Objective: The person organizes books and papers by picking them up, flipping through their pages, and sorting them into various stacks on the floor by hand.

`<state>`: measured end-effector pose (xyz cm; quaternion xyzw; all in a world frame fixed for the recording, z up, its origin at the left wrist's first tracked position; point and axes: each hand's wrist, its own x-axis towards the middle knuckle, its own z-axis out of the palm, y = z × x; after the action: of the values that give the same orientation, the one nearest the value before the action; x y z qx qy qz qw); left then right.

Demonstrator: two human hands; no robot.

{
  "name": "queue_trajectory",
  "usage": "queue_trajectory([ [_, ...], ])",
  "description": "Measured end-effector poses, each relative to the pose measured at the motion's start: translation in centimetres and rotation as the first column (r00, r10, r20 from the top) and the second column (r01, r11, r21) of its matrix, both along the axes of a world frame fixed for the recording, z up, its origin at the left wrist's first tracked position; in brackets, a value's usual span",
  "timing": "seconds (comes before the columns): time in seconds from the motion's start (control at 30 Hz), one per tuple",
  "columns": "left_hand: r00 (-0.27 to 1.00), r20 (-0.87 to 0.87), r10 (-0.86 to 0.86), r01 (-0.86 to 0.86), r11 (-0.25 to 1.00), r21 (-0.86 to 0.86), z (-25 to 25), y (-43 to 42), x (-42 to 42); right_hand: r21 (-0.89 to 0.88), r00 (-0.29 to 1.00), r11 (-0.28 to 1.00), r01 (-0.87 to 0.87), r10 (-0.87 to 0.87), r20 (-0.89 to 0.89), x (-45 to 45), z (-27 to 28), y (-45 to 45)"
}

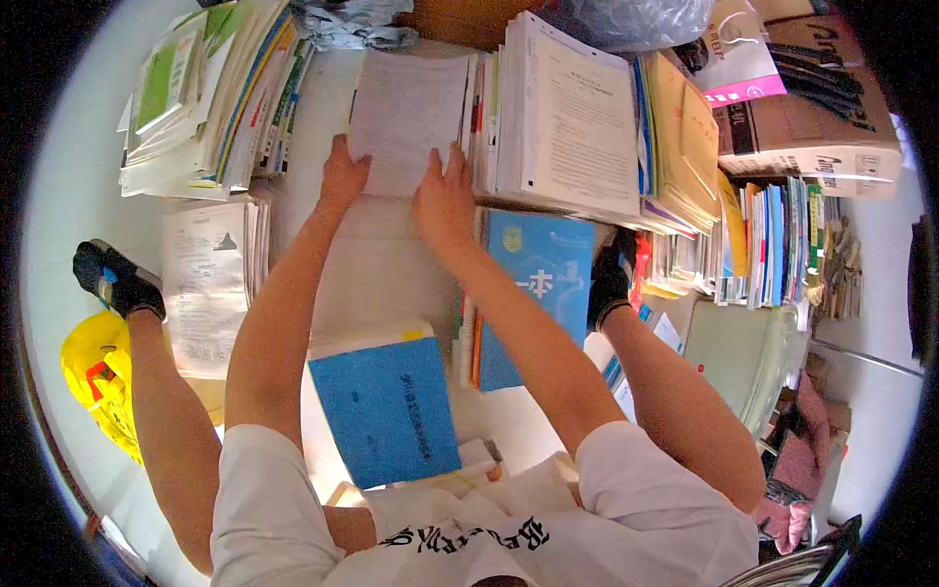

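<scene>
Both of my arms reach forward to a stack of white printed sheets (409, 122) on the floor. My left hand (344, 174) is at the stack's lower left corner, with thumb and fingers apart at its edge. At the lower right corner lies my right hand (446, 201), its fingers spread on the paper. Right beside the sheets stands a taller pile of printed papers (577, 122). A light blue book (538, 293) lies below my right hand, partly under my forearm. Nearer my body is a darker blue booklet (383, 411) with handwriting on its cover.
Piled books and papers (210, 98) stand at the upper left, above more printed sheets (207, 284). Brown envelopes (685, 127), a row of books (773, 240) and a cardboard box (822, 137) are at the right. A yellow bag (103, 377) lies by one leg.
</scene>
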<state>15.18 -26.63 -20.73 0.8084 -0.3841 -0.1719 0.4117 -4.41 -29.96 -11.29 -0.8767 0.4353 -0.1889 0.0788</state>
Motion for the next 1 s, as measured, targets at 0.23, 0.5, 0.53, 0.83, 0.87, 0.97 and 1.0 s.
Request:
queue_trajectory([
  [0.23,0.981,0.195,0.013,-0.033,0.994,0.102,-4.7,-0.4,3.2,0.016,0.785,0.991,0.135,-0.117,0.608,-8.7,12.1,1.0],
  [0.5,0.983,0.175,-0.052,0.028,0.99,0.137,-4.1,0.6,3.2,0.219,0.436,0.748,0.627,-0.569,0.697,-22.0,3.2,0.6],
  [0.53,0.962,0.256,-0.096,0.052,0.983,0.174,-4.8,0.7,3.2,0.231,0.43,0.749,0.62,-0.571,0.699,-21.8,3.1,1.1],
  [0.83,0.887,0.416,-0.2,0.141,0.976,0.168,8.9,14.5,-5.2,0.395,0.746,0.918,0.015,-0.274,0.607,-12.0,4.9,12.3],
  [0.87,0.955,0.289,-0.06,0.041,0.996,0.073,11.3,16.0,-7.6,0.434,0.733,0.9,-0.04,-0.269,0.625,-12.1,4.6,13.8],
  [0.97,0.954,0.259,0.154,-0.159,0.987,0.0,12.7,22.3,-11.2,0.475,0.815,0.877,-0.074,-0.222,0.536,-13.3,5.5,18.4],
  [1.0,0.913,0.347,0.212,-0.22,0.975,-0.015,12.1,23.8,-12.0,0.453,0.895,0.891,-0.028,-0.179,0.408,-13.7,5.9,19.0],
])
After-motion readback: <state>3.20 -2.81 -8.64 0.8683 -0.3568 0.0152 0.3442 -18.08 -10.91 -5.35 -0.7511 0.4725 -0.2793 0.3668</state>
